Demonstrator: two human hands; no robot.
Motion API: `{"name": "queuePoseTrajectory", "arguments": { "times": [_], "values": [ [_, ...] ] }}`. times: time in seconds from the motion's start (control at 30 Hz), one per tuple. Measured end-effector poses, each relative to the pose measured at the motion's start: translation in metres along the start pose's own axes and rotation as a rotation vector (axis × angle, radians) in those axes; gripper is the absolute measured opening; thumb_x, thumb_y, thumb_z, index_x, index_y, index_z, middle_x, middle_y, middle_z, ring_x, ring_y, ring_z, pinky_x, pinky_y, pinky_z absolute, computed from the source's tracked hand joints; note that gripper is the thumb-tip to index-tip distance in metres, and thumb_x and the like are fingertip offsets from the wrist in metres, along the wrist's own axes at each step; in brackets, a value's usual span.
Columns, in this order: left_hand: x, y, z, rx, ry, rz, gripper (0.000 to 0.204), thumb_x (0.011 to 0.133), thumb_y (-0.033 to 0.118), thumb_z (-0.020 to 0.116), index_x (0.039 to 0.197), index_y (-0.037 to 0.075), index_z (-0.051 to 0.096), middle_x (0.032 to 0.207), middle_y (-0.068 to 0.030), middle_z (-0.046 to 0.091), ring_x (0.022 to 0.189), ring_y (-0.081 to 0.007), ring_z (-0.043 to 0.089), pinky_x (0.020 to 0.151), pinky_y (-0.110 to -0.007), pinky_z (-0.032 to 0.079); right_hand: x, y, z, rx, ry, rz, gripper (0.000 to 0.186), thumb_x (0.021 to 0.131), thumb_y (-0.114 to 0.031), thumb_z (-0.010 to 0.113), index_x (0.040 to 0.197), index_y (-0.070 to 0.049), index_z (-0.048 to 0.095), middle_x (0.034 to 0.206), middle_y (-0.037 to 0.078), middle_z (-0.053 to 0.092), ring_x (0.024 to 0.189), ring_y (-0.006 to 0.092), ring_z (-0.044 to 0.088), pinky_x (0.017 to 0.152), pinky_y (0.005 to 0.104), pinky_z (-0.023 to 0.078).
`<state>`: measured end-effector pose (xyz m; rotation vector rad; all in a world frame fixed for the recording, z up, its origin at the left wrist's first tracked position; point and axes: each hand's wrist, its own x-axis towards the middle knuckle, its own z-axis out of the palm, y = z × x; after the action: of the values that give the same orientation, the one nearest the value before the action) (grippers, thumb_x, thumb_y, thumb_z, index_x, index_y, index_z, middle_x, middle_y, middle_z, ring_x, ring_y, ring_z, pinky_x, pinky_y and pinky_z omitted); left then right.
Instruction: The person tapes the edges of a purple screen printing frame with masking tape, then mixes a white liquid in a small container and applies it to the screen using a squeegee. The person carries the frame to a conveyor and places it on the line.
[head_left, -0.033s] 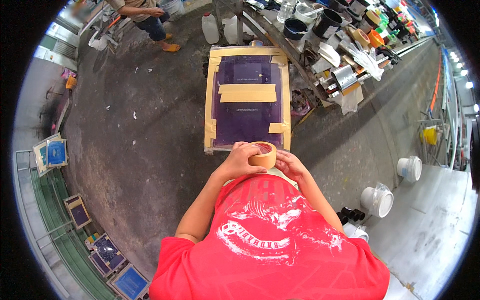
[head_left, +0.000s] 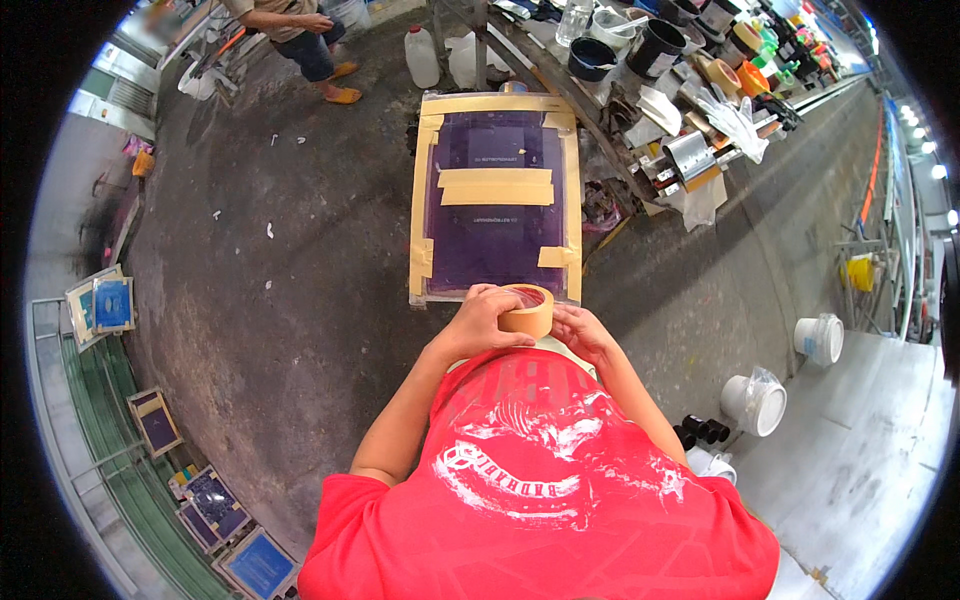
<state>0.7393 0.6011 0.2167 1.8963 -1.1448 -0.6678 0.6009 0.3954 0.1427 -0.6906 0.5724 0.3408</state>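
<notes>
My left hand [head_left: 478, 322] is closed round a roll of tan masking tape [head_left: 530, 318], held in front of my red shirt, with its thumb along the near side. On the other side of the roll, my right hand [head_left: 584, 334] has its fingers bent against the edge; its fingertips are partly hidden. Just beyond the hands lies a screen-printing frame [head_left: 497, 240] with a dark purple mesh. Tan tape [head_left: 570, 190] borders the frame, and a wide strip of tape [head_left: 496, 187] crosses its middle.
A cluttered bench [head_left: 640, 185] with dark tubs [head_left: 592, 60] and tools runs along the upper right. White buckets [head_left: 755, 402] stand at right. More printing frames [head_left: 260, 565] lean at left. Another person [head_left: 290, 35] stands at the upper left, near a plastic jug [head_left: 421, 58].
</notes>
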Motion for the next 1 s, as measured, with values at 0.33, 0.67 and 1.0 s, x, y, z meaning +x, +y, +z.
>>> {"name": "queuePoseTrajectory", "arguments": {
  "times": [0.33,0.67,1.0],
  "values": [
    [0.006,0.001,-0.005,-0.092,-0.043,-0.045,0.052,0.067,0.037,0.082,0.103,0.003,0.067,0.097,-0.0152,0.069,0.097,-0.0286,0.064,0.09,-0.039,0.043,0.007,0.002,-0.031,-0.062,-0.017,-0.002,0.025,0.092,-0.014,0.064,0.11,0.002,0.062,0.104,0.009,0.068,0.092,0.0157,0.065,0.083,0.0275,0.052],
    [0.012,-0.018,-0.019,-0.176,0.065,-0.16,0.041,0.076,0.036,0.077,0.096,0.001,0.069,0.092,-0.0144,0.071,0.084,-0.0288,0.067,0.085,-0.037,0.047,0.019,-0.01,0.001,-0.134,0.119,-0.294,0.012,0.089,-0.011,0.068,0.088,-0.006,0.057,0.094,0.006,0.064,0.078,0.0122,0.061,0.073,0.0258,0.05],
    [0.022,-0.039,-0.007,-0.109,0.342,-0.078,0.021,0.082,0.019,0.066,0.078,-0.001,0.059,0.076,-0.0158,0.06,0.079,-0.0337,0.057,0.075,-0.043,0.044,0.016,-0.026,0.039,-0.309,0.225,-0.49,0.014,0.088,-0.013,0.071,0.09,-0.003,0.061,0.085,0.003,0.065,0.072,0.0089,0.059,0.064,0.0214,0.046]
  ]
}}
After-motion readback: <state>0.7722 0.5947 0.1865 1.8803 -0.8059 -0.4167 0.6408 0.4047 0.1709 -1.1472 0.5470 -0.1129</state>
